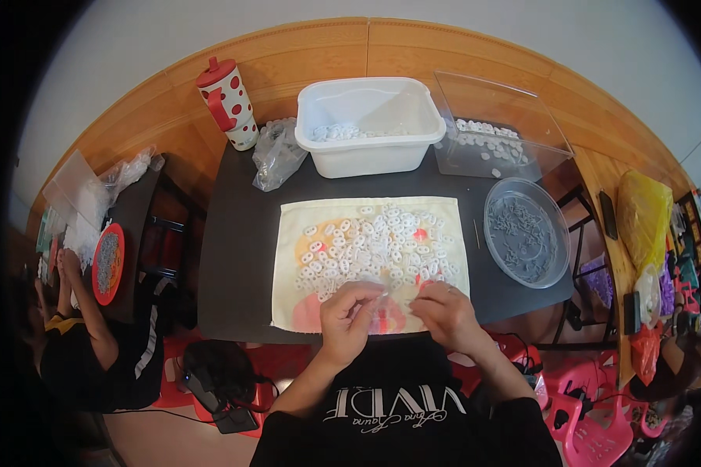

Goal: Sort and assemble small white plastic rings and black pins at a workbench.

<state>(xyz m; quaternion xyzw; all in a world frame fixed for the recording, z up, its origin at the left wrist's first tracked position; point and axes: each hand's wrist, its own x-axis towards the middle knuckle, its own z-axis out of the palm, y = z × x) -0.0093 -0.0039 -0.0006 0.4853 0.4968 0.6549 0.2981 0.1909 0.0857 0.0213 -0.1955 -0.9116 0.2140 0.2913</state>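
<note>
Over the near edge of a cream towel (288,233) my left hand (346,317) pinches a small whitish piece at its fingertips, too blurred to name. To its right, my right hand (447,314) is closed with thumb and fingers together; whatever is between them is too small to make out. A gap separates the two hands. Just beyond them, many small white oval pieces with two holes (382,243) lie scattered over the towel. A round clear dish (562,233) of small grey screw-like parts (519,229) stands to the right.
A white plastic tub (370,159) with white pieces stands at the back. Beside it are a dotted tumbler (230,105), a clear bag (276,156) and a clear box (514,117). A thin stick (477,233) lies by the dish. Another person's hands (68,268) work at the left.
</note>
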